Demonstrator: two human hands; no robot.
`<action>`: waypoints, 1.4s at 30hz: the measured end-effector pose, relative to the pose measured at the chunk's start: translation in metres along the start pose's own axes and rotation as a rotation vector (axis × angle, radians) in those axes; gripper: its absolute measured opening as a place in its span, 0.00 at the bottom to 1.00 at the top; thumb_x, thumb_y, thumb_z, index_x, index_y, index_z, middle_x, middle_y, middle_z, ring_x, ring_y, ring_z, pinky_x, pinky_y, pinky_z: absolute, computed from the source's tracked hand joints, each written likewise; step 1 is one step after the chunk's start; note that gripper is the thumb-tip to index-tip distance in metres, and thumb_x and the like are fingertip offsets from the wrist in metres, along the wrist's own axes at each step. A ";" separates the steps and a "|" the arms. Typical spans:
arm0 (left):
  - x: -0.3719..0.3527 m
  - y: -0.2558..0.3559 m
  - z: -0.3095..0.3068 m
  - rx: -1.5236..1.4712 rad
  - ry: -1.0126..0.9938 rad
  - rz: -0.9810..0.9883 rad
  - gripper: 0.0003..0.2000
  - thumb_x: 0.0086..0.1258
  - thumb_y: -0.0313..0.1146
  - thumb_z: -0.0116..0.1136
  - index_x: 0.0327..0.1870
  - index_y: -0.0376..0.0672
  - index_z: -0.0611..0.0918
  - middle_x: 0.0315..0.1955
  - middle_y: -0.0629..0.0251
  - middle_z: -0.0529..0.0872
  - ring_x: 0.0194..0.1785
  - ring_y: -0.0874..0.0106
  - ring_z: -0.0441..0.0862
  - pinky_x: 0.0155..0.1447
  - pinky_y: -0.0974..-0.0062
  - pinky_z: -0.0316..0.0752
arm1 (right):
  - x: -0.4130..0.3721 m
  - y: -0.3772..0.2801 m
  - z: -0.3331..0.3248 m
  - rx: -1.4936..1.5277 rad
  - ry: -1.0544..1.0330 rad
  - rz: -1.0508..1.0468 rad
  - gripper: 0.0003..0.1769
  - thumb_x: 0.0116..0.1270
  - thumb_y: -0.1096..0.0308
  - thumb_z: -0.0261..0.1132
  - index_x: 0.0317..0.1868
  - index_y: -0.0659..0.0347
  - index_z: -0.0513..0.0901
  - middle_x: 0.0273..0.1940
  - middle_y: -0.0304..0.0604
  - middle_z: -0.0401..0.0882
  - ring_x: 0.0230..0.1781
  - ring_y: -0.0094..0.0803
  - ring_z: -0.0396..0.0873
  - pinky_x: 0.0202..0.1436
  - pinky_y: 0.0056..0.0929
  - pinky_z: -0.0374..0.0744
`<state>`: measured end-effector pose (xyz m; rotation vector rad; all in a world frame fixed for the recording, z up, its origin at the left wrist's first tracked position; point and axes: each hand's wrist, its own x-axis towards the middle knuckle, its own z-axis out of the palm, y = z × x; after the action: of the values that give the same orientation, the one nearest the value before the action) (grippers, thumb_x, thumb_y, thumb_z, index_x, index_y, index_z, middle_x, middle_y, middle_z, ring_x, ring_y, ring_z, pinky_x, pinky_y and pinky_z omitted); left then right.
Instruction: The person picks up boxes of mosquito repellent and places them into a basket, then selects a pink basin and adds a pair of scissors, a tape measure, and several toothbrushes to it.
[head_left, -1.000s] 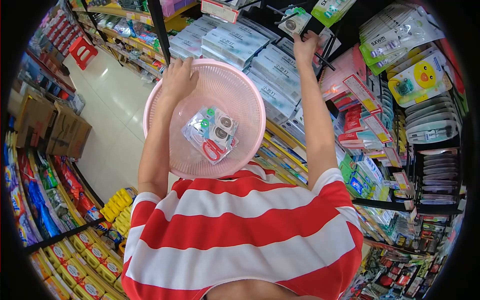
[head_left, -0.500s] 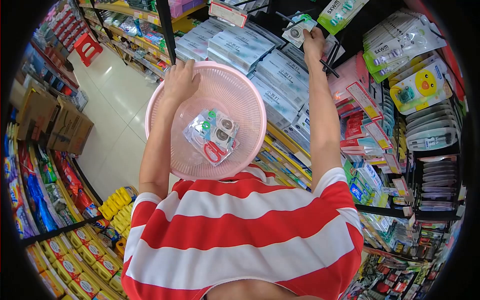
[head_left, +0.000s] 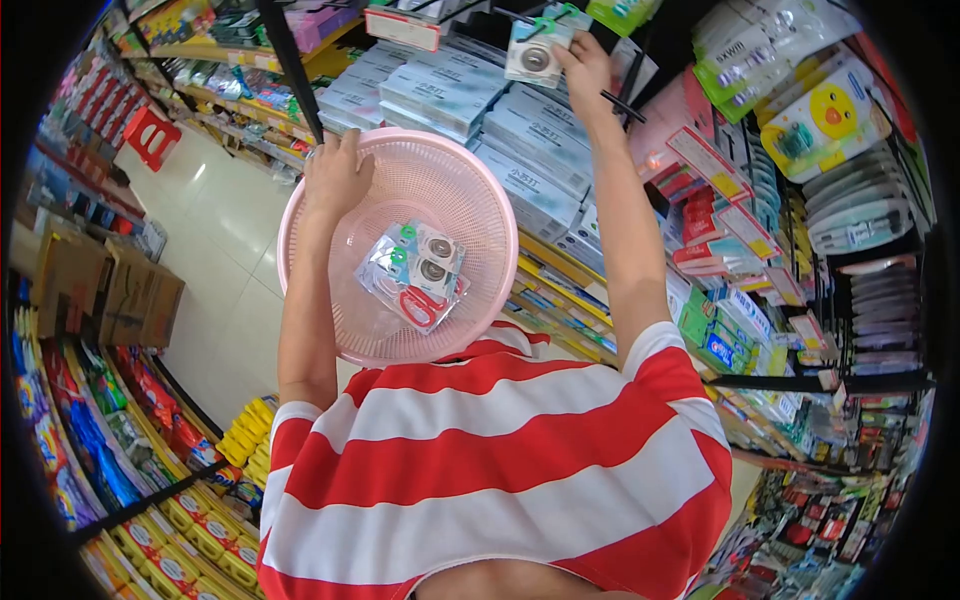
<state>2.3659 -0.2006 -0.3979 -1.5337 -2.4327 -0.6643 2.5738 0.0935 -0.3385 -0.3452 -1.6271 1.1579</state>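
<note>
Pink plastic curves under the left hand (head_left: 338, 178), its fingers hooked over the far-left rim of the basket (head_left: 485, 235). The right hand (head_left: 587, 75), beyond the basket and to its right, pinches a white packet (head_left: 533, 62) by the right edge. That packet's round grey disc faces the person; its long axis runs away from the basket, the green-topped end farthest off and leaning slightly right. Whether a rod holds its upper end I cannot tell. Room is tight there: a black rod (head_left: 624, 107) juts just beside the right wrist. Inside the basket, well within the rim, lie a packet with two discs (head_left: 436, 260) and one with a red loop (head_left: 421, 308). Stacked pale boxes (head_left: 440, 92) crowd the basket's far-right edge. To its left, the tiled floor (head_left: 215, 210) gives room for moving, bounded by cardboard cartons (head_left: 140, 295) and, farther off, a red stool (head_left: 152, 137).
</note>
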 end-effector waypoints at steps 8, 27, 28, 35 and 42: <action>0.006 0.006 0.011 0.011 0.026 0.088 0.21 0.62 0.41 0.55 0.55 0.44 0.74 0.41 0.49 0.79 0.46 0.49 0.76 0.49 0.55 0.70 | -0.041 -0.039 0.030 0.052 -0.057 0.018 0.13 0.64 0.79 0.58 0.50 0.68 0.74 0.44 0.45 0.81 0.43 0.25 0.78 0.48 0.21 0.76; 0.021 0.012 0.023 -0.036 -0.044 0.192 0.20 0.61 0.39 0.55 0.54 0.43 0.74 0.40 0.51 0.78 0.47 0.51 0.76 0.49 0.54 0.68 | -0.137 -0.073 0.094 -0.050 -0.563 0.237 0.21 0.55 0.81 0.61 0.51 0.64 0.75 0.39 0.43 0.81 0.40 0.25 0.78 0.43 0.25 0.76; 0.022 0.015 0.021 -0.052 -0.036 0.192 0.19 0.61 0.38 0.55 0.54 0.43 0.74 0.40 0.50 0.78 0.46 0.51 0.76 0.49 0.54 0.68 | -0.152 -0.064 0.099 -0.033 -0.580 0.300 0.23 0.51 0.81 0.61 0.51 0.65 0.75 0.38 0.47 0.81 0.40 0.30 0.79 0.44 0.28 0.76; 0.028 0.029 0.019 -0.114 -0.058 0.257 0.19 0.61 0.39 0.55 0.53 0.43 0.74 0.39 0.50 0.79 0.45 0.50 0.76 0.48 0.54 0.68 | -0.210 -0.048 0.095 -0.268 -0.572 0.326 0.21 0.58 0.76 0.60 0.54 0.66 0.75 0.39 0.51 0.80 0.40 0.38 0.80 0.47 0.30 0.77; 0.026 0.044 0.028 -0.169 -0.073 0.364 0.20 0.60 0.39 0.56 0.54 0.43 0.74 0.40 0.50 0.79 0.46 0.51 0.76 0.49 0.53 0.67 | -0.198 -0.082 0.010 -0.482 0.145 0.274 0.13 0.63 0.73 0.62 0.49 0.63 0.78 0.45 0.41 0.80 0.43 0.26 0.78 0.49 0.26 0.76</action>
<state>2.3956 -0.1513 -0.4005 -2.0301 -2.1025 -0.7637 2.6703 -0.0923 -0.3867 -0.9645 -1.7542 0.8979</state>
